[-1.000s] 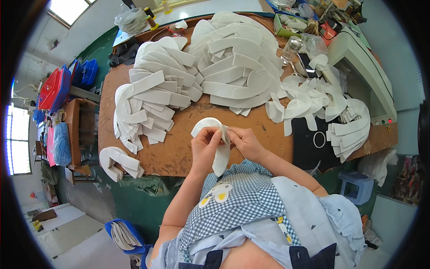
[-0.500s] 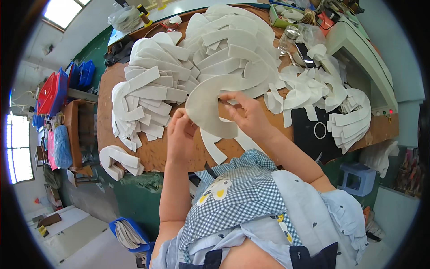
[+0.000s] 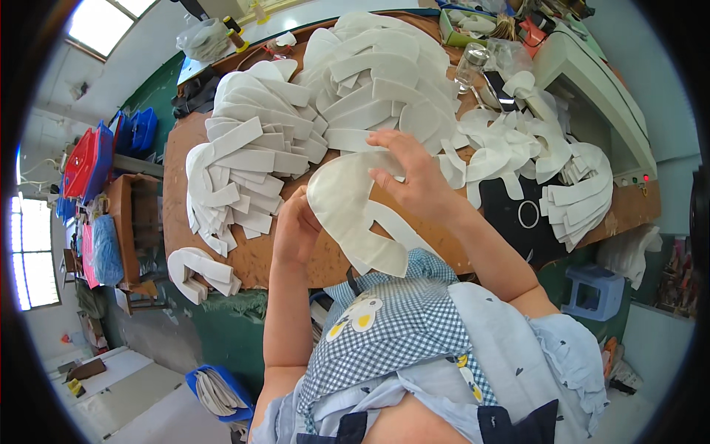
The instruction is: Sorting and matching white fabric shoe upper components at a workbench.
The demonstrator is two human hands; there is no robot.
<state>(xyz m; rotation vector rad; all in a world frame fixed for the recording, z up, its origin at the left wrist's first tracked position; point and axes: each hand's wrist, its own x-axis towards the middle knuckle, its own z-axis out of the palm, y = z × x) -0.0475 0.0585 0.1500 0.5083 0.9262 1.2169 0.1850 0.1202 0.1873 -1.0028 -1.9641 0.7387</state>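
Observation:
A curved, U-shaped white piece (image 3: 342,194) of what looks like stiff fabric is held up over the near part of the table. My left hand (image 3: 297,228) pinches its left edge, with the fingertips partly behind it. At the piece's upper right end is my right hand (image 3: 418,177), its thumb and fingers spread apart. The thumb lies over the piece, while the index finger reaches beyond its upper edge. Below the held piece, another white curved piece (image 3: 399,226) rests on the table.
The brown table (image 3: 259,259) carries a left pile of white pieces (image 3: 255,126), a larger middle pile (image 3: 399,66) and a smaller right stack (image 3: 584,200). A black sheet (image 3: 510,229), a phone (image 3: 501,90), a glass jar (image 3: 472,63) and a light-coloured machine (image 3: 592,81) are on the right.
The held piece has turned, its free lower end swinging down and nearer to me. My right hand has shifted up slightly and its fingers have spread; the left still holds the edge.

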